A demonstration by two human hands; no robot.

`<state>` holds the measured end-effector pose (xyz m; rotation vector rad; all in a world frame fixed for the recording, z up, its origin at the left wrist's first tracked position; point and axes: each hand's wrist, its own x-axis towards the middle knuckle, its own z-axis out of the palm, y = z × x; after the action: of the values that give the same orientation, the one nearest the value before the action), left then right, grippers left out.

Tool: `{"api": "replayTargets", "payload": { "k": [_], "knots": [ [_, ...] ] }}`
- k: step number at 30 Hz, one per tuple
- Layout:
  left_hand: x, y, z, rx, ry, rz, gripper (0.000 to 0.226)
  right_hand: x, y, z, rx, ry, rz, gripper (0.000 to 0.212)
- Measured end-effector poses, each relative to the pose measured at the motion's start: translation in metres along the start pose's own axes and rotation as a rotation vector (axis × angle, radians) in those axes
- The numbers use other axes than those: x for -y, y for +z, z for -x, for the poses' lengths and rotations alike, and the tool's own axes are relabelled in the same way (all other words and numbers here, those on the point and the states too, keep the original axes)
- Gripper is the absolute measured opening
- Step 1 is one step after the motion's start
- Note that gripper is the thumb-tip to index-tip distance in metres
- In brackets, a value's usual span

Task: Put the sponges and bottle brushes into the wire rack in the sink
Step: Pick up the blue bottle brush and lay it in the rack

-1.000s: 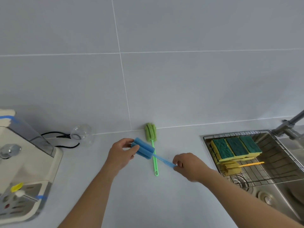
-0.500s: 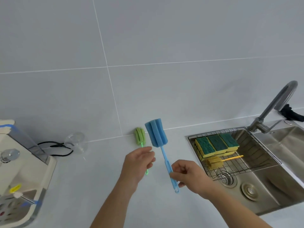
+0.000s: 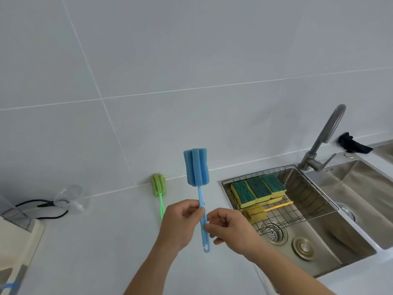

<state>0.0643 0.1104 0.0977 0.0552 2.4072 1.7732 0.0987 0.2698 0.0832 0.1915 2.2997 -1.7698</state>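
A blue bottle brush (image 3: 196, 169) stands upright above the counter, foam head up. My left hand (image 3: 180, 224) pinches its thin handle and my right hand (image 3: 228, 228) grips the handle just below. A green bottle brush (image 3: 158, 185) lies on the counter against the wall, its handle partly hidden behind my left hand. The wire rack (image 3: 306, 196) sits in the left part of the sink and holds three yellow-and-green sponges (image 3: 258, 189) on top of more sponges. A yellow bottle brush (image 3: 265, 210) lies in the rack in front of them.
The steel sink (image 3: 331, 248) with a drain and a tall faucet (image 3: 325, 137) lies to the right. A black cloth (image 3: 350, 143) sits behind the faucet. A clear suction cup (image 3: 70, 198), a black cable and a white appliance (image 3: 14, 241) stand at the left.
The blue brush was swung from lying flat to upright. My left hand let go of its foam head and now pinches the handle. The view has shifted right toward the sink.
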Motion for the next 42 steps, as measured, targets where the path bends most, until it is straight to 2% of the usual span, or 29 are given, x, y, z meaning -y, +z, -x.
{"api": "replayTargets", "payload": {
  "k": [5,9,13,15,19,28,32,36,42],
  "knots": [
    [-0.009,0.033,-0.01,0.047,0.06,-0.126,0.009,-0.004,-0.06,0.007,-0.139,0.03,-0.058,0.027],
    [-0.014,0.069,-0.015,0.147,0.096,-0.237,0.007,-0.003,-0.119,0.008,-0.257,0.004,-0.264,0.043],
    [-0.022,0.103,-0.021,0.238,0.141,-0.303,0.011,-0.004,-0.175,0.007,-0.261,-0.042,-0.464,0.058],
    [-0.025,0.123,-0.025,0.288,0.145,-0.334,0.014,-0.011,-0.199,0.003,-0.249,-0.029,-0.479,0.052],
    [-0.025,0.157,-0.033,0.341,0.124,-0.347,0.02,-0.03,-0.232,-0.007,-0.229,-0.003,-0.434,0.026],
    [0.003,0.206,-0.047,0.368,-0.073,-0.291,0.017,-0.089,-0.317,-0.013,-0.304,0.133,-0.569,0.02],
    [0.014,0.223,-0.053,0.329,-0.113,-0.342,0.019,-0.113,-0.344,-0.019,-0.203,0.264,-0.473,0.029],
    [0.019,0.242,-0.065,0.33,-0.088,-0.484,0.016,-0.129,-0.366,-0.037,-0.039,0.342,-0.252,0.033],
    [0.023,0.268,-0.082,0.331,-0.027,-0.646,0.014,-0.15,-0.385,-0.063,0.165,0.271,0.32,0.04]
  ]
}}
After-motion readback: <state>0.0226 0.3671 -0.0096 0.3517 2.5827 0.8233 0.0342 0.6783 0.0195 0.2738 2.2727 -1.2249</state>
